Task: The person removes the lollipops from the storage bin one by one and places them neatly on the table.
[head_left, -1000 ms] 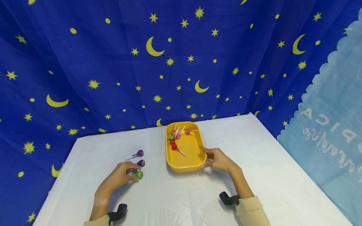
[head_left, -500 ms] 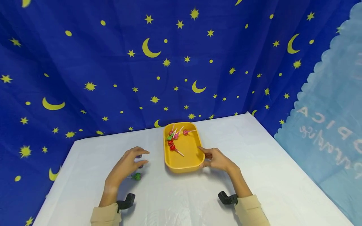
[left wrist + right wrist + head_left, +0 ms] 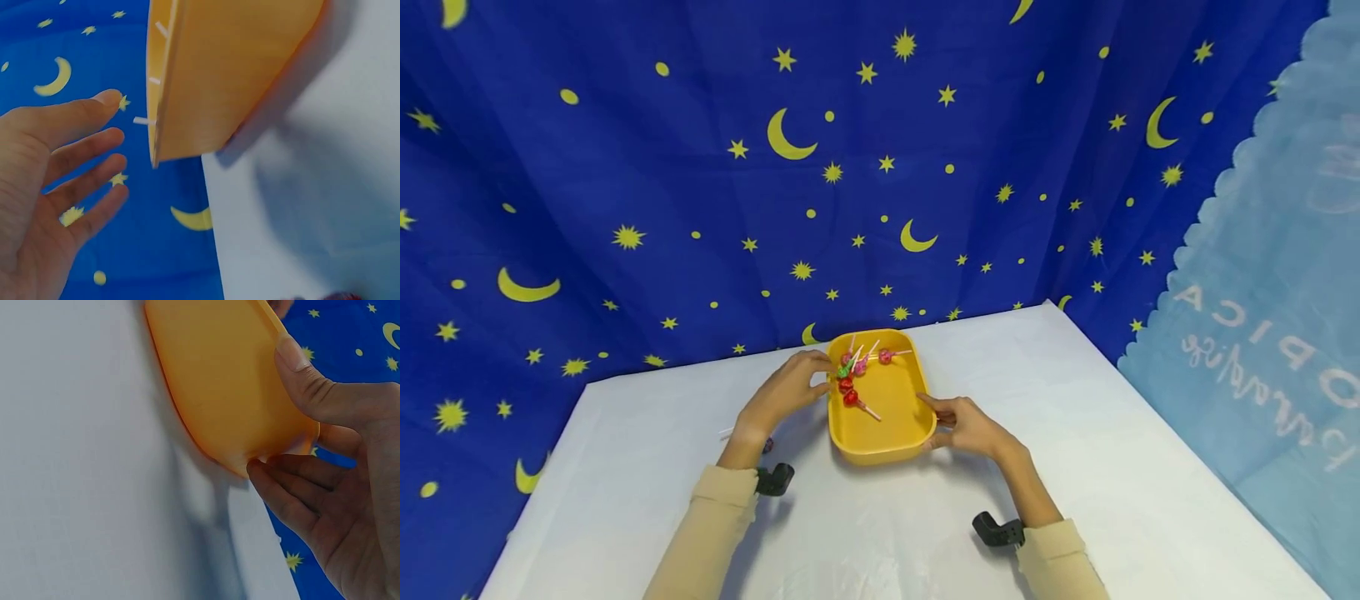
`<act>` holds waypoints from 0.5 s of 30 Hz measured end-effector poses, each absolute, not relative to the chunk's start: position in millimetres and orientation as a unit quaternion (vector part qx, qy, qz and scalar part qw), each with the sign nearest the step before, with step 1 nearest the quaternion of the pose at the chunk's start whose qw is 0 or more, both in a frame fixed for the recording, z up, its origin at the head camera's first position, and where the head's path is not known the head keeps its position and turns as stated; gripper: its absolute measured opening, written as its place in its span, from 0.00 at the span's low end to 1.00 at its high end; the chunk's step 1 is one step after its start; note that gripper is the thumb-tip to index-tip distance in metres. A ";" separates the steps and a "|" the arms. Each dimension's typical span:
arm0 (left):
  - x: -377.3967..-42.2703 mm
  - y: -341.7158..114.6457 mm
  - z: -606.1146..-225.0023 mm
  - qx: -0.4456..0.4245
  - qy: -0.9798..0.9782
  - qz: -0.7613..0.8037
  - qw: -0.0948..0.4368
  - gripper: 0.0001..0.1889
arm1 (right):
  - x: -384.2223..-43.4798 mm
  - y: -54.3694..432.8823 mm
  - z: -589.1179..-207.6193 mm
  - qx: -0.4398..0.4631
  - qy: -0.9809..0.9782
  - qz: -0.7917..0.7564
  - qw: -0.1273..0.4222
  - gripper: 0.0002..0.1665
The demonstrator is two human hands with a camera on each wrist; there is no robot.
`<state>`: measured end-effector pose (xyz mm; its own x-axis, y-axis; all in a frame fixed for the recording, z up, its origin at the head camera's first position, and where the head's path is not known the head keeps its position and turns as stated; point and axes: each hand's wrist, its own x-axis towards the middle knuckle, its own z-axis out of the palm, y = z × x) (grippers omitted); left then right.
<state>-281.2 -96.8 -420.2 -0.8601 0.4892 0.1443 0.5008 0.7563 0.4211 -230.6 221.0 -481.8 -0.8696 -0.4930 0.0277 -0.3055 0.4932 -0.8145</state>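
Observation:
Beside the left wall of a yellow plastic tray (image 3: 887,433), my left hand (image 3: 793,385) hovers with thumb and fingers spread. The left wrist view shows nothing between its fingers (image 3: 94,147) and a gap to the tray wall. My right hand (image 3: 967,427) grips the tray's near right side, thumb (image 3: 294,356) at the rim and fingers against the outer wall. Inside the tray, mostly along the left side, lie red lollipops (image 3: 851,398), a green lollipop (image 3: 843,372) and pink lollipops (image 3: 885,357), their white sticks pointing various ways.
A dark purple lollipop (image 3: 767,445) lies on the white-covered table (image 3: 865,533), partly behind my left wrist. One white stick (image 3: 726,432) shows left of that wrist. A blue star-and-moon cloth (image 3: 715,167) stands behind the table, with a light blue cloth (image 3: 1262,333) at the right.
My left hand has left the green lollipop on the table and moved right and away from me to the tray's left side. My right hand stays on the tray.

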 end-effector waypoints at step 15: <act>-320.2 -59.6 -419.8 -0.329 -0.934 -0.136 -0.018 0.08 | -229.7 221.2 -482.0 -0.228 0.864 -0.436 0.106 0.48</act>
